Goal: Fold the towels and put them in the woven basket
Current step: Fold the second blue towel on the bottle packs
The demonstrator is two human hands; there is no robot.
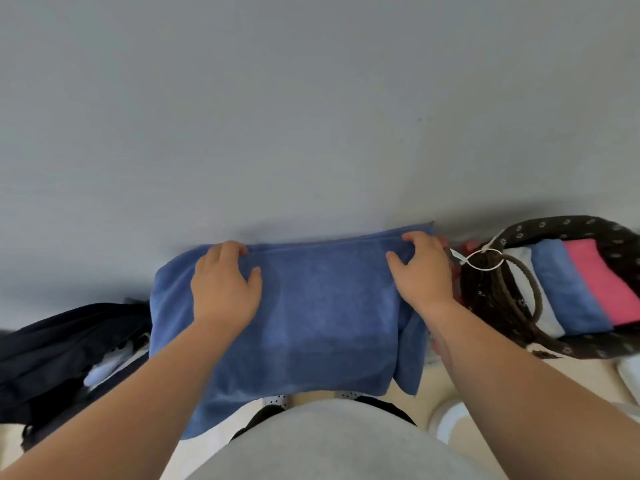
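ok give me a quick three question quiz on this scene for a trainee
1. True or false: the left hand and the right hand both hold the blue towel at its far edge.
2. Which colour is missing among the folded towels in the basket? A pink, B blue, C green.
3. Fill in: the basket lies on the person's ___ side.
Key: 1 true; 2 C; 3 right.
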